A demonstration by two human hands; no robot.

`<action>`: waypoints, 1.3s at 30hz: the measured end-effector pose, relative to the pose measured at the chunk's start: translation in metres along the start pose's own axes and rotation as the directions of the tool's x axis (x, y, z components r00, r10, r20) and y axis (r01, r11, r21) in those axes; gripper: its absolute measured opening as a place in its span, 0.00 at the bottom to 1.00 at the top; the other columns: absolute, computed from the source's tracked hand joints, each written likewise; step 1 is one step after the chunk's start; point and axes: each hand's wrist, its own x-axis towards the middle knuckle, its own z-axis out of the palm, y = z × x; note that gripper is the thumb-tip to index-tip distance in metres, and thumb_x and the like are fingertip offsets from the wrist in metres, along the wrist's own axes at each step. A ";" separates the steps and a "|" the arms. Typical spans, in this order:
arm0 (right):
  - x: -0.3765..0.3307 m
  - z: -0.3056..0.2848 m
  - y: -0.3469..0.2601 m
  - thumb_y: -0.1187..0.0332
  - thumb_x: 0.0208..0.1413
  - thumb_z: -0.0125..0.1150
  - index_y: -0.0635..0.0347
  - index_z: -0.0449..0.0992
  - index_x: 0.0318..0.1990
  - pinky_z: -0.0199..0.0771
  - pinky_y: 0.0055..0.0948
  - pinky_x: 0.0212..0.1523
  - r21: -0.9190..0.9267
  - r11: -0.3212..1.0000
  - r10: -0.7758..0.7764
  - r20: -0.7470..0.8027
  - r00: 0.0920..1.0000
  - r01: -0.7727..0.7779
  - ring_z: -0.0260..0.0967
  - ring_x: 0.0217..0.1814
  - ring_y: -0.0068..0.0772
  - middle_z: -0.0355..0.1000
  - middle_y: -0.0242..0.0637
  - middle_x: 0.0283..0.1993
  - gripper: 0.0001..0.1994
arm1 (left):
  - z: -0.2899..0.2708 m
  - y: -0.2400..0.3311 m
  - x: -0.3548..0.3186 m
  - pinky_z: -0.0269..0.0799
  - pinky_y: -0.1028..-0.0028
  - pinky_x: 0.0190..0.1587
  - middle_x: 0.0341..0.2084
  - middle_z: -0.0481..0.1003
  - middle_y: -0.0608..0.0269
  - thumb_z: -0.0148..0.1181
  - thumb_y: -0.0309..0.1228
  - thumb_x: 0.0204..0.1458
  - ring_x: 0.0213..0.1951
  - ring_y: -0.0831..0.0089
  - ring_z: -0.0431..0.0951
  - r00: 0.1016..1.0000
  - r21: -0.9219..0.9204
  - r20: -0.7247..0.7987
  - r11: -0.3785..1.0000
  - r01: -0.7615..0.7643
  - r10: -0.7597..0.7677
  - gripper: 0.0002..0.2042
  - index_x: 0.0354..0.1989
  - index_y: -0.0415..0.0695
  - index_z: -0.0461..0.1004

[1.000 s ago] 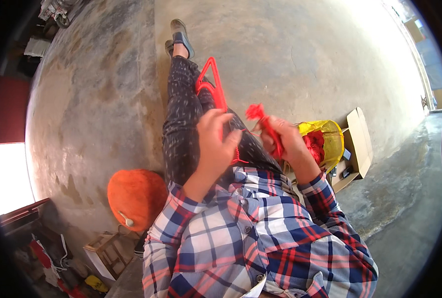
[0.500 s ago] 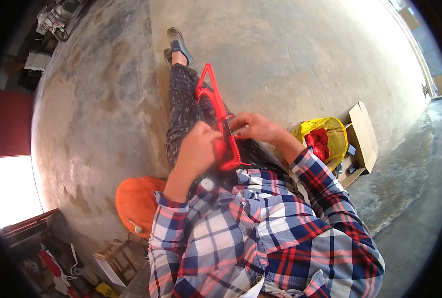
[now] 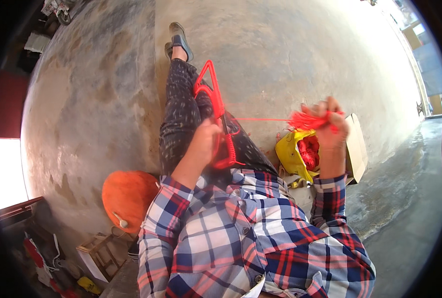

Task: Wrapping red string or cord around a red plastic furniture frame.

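A long red frame [image 3: 216, 94], angular at its far end and partly wrapped in red cord, lies along my lap. Coils of cord [image 3: 231, 144] wind round its near right side, beside a dark bar. My left hand [image 3: 207, 139] is closed on the frame's left side, its fingers partly hidden and blurred. Raised out to the right, my right hand [image 3: 333, 126] grips a bundle of red cord [image 3: 308, 120]. From that bundle a single taut strand runs left to the frame.
Below my right hand stands a yellow bag [image 3: 291, 154] holding more red cord [image 3: 308, 151], with an open cardboard box [image 3: 357, 149] beside it. An orange round seat [image 3: 126, 198] is at my left, near a small wooden stool [image 3: 99, 256]. Concrete floor [image 3: 280, 54] stretches ahead.
My right hand has swung from the frame out to the right with the cord bundle, drawing the strand straight. My left hand stays at the frame.
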 end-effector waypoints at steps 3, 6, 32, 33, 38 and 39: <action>-0.009 -0.011 -0.037 0.65 0.55 0.58 0.50 0.64 0.30 0.61 0.26 0.33 0.108 0.988 -0.088 -0.180 0.980 0.108 0.54 0.25 0.20 0.56 0.25 0.22 0.08 | 0.014 -0.017 -0.002 0.64 0.80 0.43 0.34 0.68 0.71 0.44 0.23 0.46 0.35 0.79 0.68 0.996 0.063 -0.010 0.994 -0.092 0.093 0.18 0.48 0.42 0.67; -0.009 -0.029 -0.025 0.68 0.55 0.58 0.50 0.69 0.35 0.54 0.19 0.25 -0.007 0.998 -0.058 -0.274 0.960 0.058 0.51 0.23 0.16 0.55 0.23 0.23 0.04 | 0.020 -0.023 -0.008 0.60 0.82 0.40 0.34 0.65 0.73 0.43 0.22 0.44 0.33 0.83 0.63 0.995 0.165 -0.029 0.982 -0.094 0.100 0.21 0.51 0.41 0.65; -0.023 0.135 0.021 0.80 0.49 0.54 0.59 0.63 0.33 0.51 0.19 0.23 -0.156 0.881 0.462 0.083 0.883 -0.447 0.53 0.23 0.13 0.58 0.22 0.26 0.08 | 0.044 -0.002 -0.037 0.55 0.73 0.59 0.54 0.62 0.57 0.46 0.19 0.41 0.55 0.72 0.61 0.624 0.890 0.250 0.077 -0.449 0.741 0.30 0.60 0.36 0.58; -0.021 0.138 0.015 0.81 0.47 0.54 0.60 0.62 0.34 0.51 0.19 0.23 -0.004 0.906 0.414 0.207 0.886 -0.423 0.53 0.23 0.14 0.58 0.23 0.26 0.09 | 0.053 0.007 -0.044 0.61 0.74 0.54 0.47 0.69 0.56 0.51 0.19 0.46 0.50 0.75 0.67 0.559 0.861 0.306 0.027 -0.508 0.770 0.23 0.55 0.37 0.64; 0.003 0.103 0.022 0.79 0.43 0.50 0.64 0.69 0.34 0.61 0.24 0.26 -0.531 0.837 0.365 0.369 0.855 -0.128 0.62 0.24 0.25 0.65 0.30 0.29 0.08 | 0.031 0.017 -0.032 0.62 0.84 0.29 0.24 0.72 0.74 0.55 0.25 0.58 0.26 0.89 0.67 0.823 0.496 -0.103 0.746 -0.444 0.559 0.02 0.35 0.40 0.71; 0.013 0.101 0.030 0.74 0.44 0.58 0.63 0.73 0.35 0.64 0.31 0.30 -0.842 0.538 0.422 0.313 0.850 0.043 0.66 0.31 0.32 0.68 0.34 0.29 0.08 | 0.017 0.018 -0.028 0.61 0.84 0.28 0.23 0.71 0.73 0.56 0.28 0.58 0.25 0.89 0.66 0.852 0.547 -0.139 0.756 -0.359 0.505 0.05 0.33 0.41 0.71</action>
